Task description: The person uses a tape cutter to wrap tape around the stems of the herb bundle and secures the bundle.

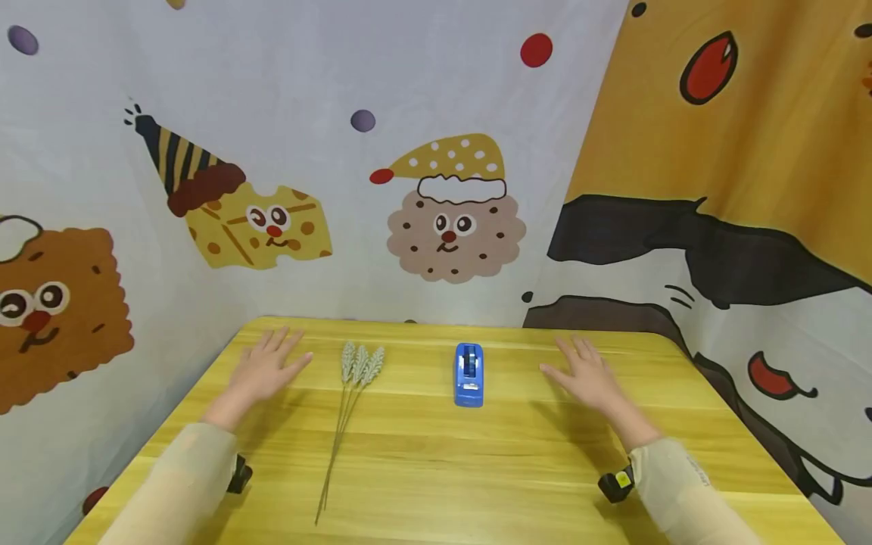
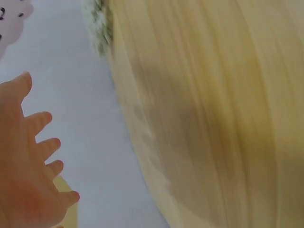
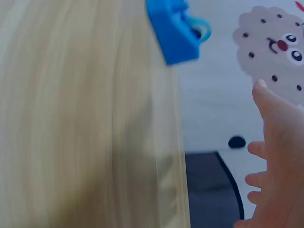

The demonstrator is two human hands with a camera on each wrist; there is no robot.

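Note:
My left hand is held over the left part of the table with its fingers spread and nothing in it. To its right lie several stems with pale grey-green wheat-like heads, their thin stalks running toward the near edge. A blue tape dispenser with a roll in it stands near the middle of the table. On the far side of it from the stems, my right hand hovers with fingers spread, touching nothing. Part of the dispenser shows in the right wrist view, and a blurred wheat head in the left wrist view.
The wooden table has rounded far corners. Behind it hangs a curtain printed with cartoon food figures, close to the table's back edge. A small black device is strapped at the left wrist, another black device at the right.

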